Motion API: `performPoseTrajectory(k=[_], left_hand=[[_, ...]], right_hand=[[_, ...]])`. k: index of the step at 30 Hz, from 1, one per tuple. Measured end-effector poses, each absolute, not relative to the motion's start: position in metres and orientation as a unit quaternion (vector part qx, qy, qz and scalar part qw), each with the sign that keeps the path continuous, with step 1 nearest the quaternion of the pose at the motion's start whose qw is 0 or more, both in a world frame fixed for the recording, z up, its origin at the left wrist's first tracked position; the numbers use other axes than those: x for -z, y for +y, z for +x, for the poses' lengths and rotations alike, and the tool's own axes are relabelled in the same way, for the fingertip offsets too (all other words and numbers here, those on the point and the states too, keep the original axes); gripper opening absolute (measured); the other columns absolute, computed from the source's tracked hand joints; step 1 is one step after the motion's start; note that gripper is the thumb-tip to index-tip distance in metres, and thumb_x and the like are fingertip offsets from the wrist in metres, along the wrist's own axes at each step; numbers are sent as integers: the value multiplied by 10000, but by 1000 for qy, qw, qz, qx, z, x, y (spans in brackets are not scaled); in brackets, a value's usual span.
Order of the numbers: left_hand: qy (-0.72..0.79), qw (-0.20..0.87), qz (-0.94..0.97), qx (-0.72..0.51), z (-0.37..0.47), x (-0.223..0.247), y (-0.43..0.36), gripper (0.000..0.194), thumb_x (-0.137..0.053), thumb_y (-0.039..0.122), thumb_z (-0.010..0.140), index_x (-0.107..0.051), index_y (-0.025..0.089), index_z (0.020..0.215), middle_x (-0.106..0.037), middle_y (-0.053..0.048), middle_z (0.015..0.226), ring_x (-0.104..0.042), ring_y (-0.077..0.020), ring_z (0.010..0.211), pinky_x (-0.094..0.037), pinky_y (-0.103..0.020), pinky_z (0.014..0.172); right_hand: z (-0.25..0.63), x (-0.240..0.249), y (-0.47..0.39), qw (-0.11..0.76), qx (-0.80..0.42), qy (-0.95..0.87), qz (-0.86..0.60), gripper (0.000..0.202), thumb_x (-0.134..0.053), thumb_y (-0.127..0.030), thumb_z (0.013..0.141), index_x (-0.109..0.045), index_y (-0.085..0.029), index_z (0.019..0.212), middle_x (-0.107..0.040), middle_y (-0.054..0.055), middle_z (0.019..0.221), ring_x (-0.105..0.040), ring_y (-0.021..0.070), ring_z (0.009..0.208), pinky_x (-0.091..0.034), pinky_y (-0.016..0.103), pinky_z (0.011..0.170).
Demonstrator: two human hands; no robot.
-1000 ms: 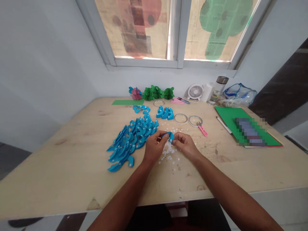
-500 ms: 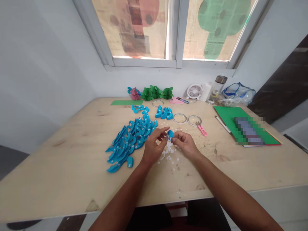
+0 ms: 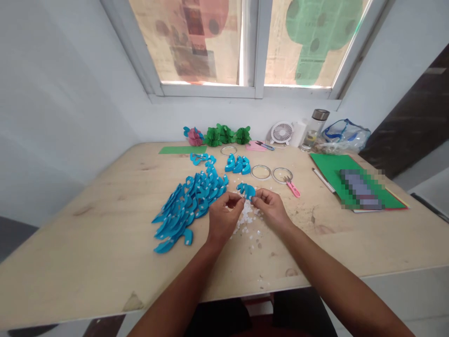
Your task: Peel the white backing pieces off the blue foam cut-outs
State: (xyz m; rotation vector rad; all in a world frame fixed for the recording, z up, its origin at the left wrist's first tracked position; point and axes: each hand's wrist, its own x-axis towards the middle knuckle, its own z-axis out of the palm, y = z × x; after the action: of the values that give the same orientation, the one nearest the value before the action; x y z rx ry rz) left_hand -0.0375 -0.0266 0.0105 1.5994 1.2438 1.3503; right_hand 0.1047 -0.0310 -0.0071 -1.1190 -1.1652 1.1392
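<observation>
Above the middle of the table I have a curved, folded blue paper piece (image 3: 247, 191) with small white patches on it. My right hand (image 3: 272, 208) pinches its right side between thumb and fingers. At the lower left edge of the piece, the thumb and forefinger of my left hand (image 3: 224, 216) are closed together; the exact contact is hard to see. Beneath the hands lie many small white paper bits (image 3: 247, 216). To the left spreads a large pile of similar blue paper pieces (image 3: 191, 201), and a smaller blue group (image 3: 237, 164) sits beyond my hands.
Two tape rolls (image 3: 261, 178) lie beyond my right hand, beside pink-handled scissors (image 3: 293, 188). Green paper ornaments (image 3: 224, 135), a small white fan (image 3: 282, 133) and a glass bottle (image 3: 315, 131) line the wall. Green sheets (image 3: 329, 164) and a white pen (image 3: 323, 179) lie at right.
The blue piece has turned and opened outward, now showing more of its curved shape beyond the fingertips. My left forefinger has drawn back and closed against the thumb.
</observation>
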Motion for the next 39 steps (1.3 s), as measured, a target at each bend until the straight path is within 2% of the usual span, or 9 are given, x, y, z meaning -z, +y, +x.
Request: performPoseTrajectory(k=[5, 9, 12, 15, 18, 23, 34, 39], left_hand=[[456, 507, 538, -496, -34, -5, -21, 193, -659, 296, 635, -685, 141, 747, -676, -30, 715, -582, -140, 637, -451, -248, 608], [455, 537, 514, -490, -34, -7, -21, 119, -667, 256, 612, -675, 148, 661, -617, 13, 584, -502, -93, 520, -402, -214, 528], [452, 558, 499, -486, -34, -9, -21, 86, -654, 234, 607, -661, 149, 621, -607, 12, 570, -489, -91, 513, -389, -212, 521], [446, 586, 477, -480, -35, -10, -22, 91, -648, 235, 608, -652, 144, 607, -622, -5, 592, -501, -98, 530, -384, -214, 521], [439, 612, 455, -476, -35, -9, -21, 99, -653, 236, 609, -650, 137, 613, -625, -12, 597, -504, -96, 535, -381, -213, 525], [438, 614, 448, -480, -35, -6, -20, 119, -675, 250, 608, -660, 136, 640, -627, -11, 598, -508, -97, 541, -389, -217, 537], [440, 570, 498, -484, -35, -10, -22, 106, -697, 241, 592, -696, 162, 662, -645, 5, 619, -519, -98, 543, -420, -226, 569], [452, 550, 511, -482, -36, -11, -23, 109, -673, 261, 622, -702, 165, 665, -662, -5, 635, -546, -114, 565, -438, -237, 589]], right_hand=[[103, 5, -32, 567, -488, -477, -462, 118, -628, -273, 664, -592, -162, 682, -546, -27, 592, -460, 93, 519, -331, 214, 505], [102, 6, -32, 552, -488, -488, -468, 110, -615, -271, 676, -596, -163, 688, -550, -24, 579, -465, 97, 510, -337, 217, 498], [102, 8, -31, 553, -467, -499, -477, 121, -605, -267, 686, -586, -167, 751, -571, -12, 635, -482, 103, 530, -355, 219, 500], [103, 6, -33, 565, -392, -534, -492, 170, -612, -234, 679, -563, -181, 832, -576, -13, 692, -484, 101, 558, -382, 222, 529], [103, 3, -35, 548, -320, -591, -499, 106, -587, -210, 702, -571, -185, 804, -537, -28, 637, -474, 102, 558, -390, 229, 559], [103, 3, -36, 539, -297, -619, -488, 129, -547, -168, 718, -604, -182, 833, -586, -4, 715, -497, 106, 586, -404, 236, 584], [104, 5, -34, 536, -307, -623, -479, 157, -553, -151, 704, -614, -181, 846, -576, -10, 673, -502, 113, 583, -416, 233, 577], [104, 4, -36, 525, -257, -651, -483, 148, -540, -155, 730, -608, -190, 857, -595, 7, 725, -522, 126, 625, -421, 246, 612]])
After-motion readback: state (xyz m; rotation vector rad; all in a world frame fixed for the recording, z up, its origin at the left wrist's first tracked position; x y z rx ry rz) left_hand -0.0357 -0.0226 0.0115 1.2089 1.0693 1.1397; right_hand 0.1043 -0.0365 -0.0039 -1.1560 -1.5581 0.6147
